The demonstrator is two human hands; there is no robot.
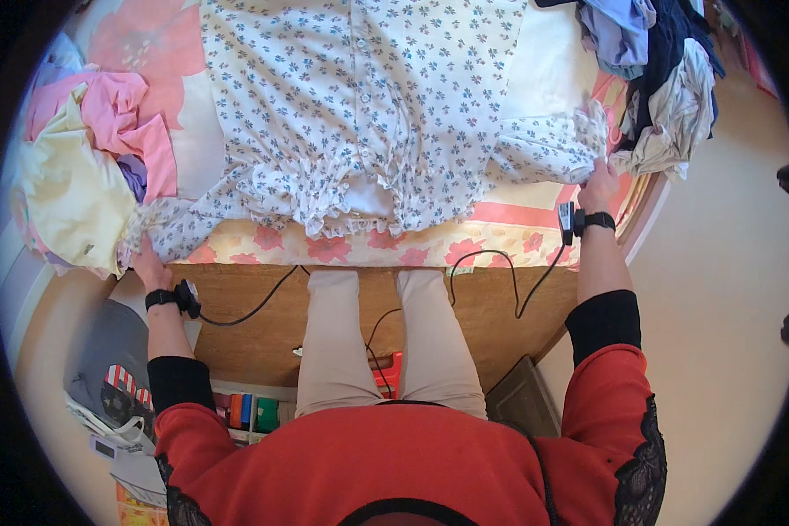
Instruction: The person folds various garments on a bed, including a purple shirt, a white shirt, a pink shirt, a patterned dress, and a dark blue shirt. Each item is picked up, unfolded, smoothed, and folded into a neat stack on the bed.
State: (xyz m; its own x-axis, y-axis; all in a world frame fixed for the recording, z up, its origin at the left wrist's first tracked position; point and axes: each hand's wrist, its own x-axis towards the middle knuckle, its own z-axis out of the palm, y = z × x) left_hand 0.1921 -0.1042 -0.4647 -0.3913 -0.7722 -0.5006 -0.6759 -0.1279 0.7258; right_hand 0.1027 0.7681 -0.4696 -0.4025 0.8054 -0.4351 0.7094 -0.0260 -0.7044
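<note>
A white blouse point(351, 105) with a small blue flower print lies spread on the bed, its ruffled collar toward me and its buttoned front facing up. Both sleeves are stretched out sideways. At the left, my left hand point(152, 266) is closed on the cuff of one sleeve, beside the yellow garment point(66, 188). My right hand point(599, 187) grips the other sleeve's cuff at the bed's right edge, near a pale grey garment point(675, 114). The fingertips of both hands are partly hidden by the cloth.
Pink clothing point(118, 114) is heaped on the left of the bed, and a pile of dark and blue clothes point(622, 35) on the right. Black cables point(517, 294) hang from my wrist straps in front of the wooden bed side point(245, 346). A grey bag-like item point(118, 342) stands at lower left.
</note>
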